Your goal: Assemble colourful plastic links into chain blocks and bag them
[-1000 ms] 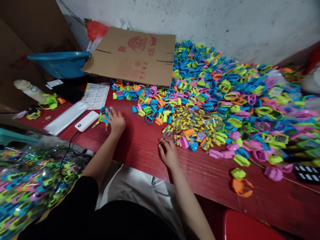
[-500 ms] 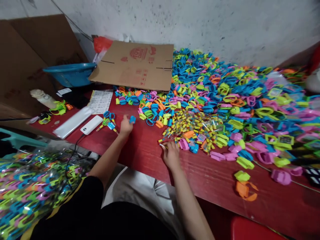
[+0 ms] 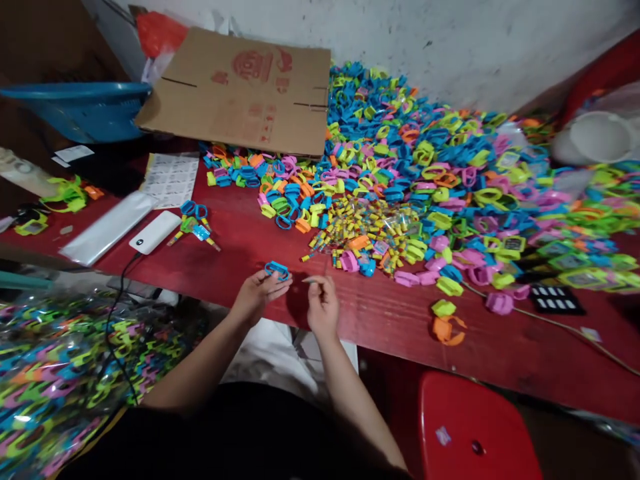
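Observation:
Just above the front edge of the red table (image 3: 240,233), my left hand (image 3: 254,297) holds a blue toy watch (image 3: 277,270) at its fingertips. My right hand (image 3: 323,308) is a short way to the right, palm turned inward, its fingers curled toward the thumb. Whatever may be between those fingertips is too small to make out. Beyond the right hand lies a heap of small yellow-and-red tubes (image 3: 373,223). A blue toy watch, a green piece and several such tubes form a small group (image 3: 194,223) left of my hands.
A large pile of colourful toy watches (image 3: 400,153) covers the back and right. A flattened carton (image 3: 240,93) lies at the back beside a blue basket (image 3: 75,110). Plastic sleeves (image 3: 110,230) and a white power bank (image 3: 155,232) lie left. A red stool (image 3: 475,427) stands in front.
My left hand has brought the blue watch toward me and to the right. My right hand has drawn back from the tube heap, so both hands are now close together. The view has shifted.

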A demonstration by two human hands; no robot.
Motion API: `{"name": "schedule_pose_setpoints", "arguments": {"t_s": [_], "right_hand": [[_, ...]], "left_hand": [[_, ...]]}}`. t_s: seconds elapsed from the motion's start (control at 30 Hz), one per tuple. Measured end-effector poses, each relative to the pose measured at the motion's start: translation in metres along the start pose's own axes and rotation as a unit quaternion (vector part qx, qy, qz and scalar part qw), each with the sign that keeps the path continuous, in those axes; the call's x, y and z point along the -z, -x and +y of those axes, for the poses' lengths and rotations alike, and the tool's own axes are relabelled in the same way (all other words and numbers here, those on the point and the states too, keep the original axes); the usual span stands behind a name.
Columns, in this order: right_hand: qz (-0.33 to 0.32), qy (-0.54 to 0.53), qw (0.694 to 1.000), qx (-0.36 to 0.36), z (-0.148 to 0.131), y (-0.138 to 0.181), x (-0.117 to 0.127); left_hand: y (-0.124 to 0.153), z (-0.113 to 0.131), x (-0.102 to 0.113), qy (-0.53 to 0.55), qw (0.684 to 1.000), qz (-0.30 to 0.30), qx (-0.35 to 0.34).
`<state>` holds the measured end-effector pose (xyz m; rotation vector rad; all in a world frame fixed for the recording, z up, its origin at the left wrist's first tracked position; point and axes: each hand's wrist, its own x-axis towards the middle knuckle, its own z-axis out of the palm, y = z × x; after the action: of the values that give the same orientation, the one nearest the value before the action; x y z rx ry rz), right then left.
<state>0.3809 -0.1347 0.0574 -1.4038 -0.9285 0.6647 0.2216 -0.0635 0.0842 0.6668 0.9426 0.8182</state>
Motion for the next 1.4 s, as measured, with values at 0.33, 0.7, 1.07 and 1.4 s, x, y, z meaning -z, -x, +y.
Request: {"name": "schedule_pose_setpoints", "arguments": {"t_s": [0.33,0.7,1.07,1.4], "right_hand": [[-0.009,-0.08,0.997,-0.016,-0.036,0.017,-0.004],[-0.088,0.072,0.993,0.015,-0.04,0.015,0.004],[-0.188,0.165,0.967,0.057,0.022,-0.043,-0.007],[-0.095,0.33,0.934,0.095,0.093,-0.079,0.003]], "left_hand": [[0.038,0.007,-0.043,-0.027,0.992,-0.012,-0.12],[0.047,0.003,-0.041,-0.088,0.976,0.019,-0.198],[-0.03,0.031,0.028,-0.374,0.89,0.148,-0.216],[-0.099,0.094,0.009,-0.787,0.552,0.212,-0.177]]}}
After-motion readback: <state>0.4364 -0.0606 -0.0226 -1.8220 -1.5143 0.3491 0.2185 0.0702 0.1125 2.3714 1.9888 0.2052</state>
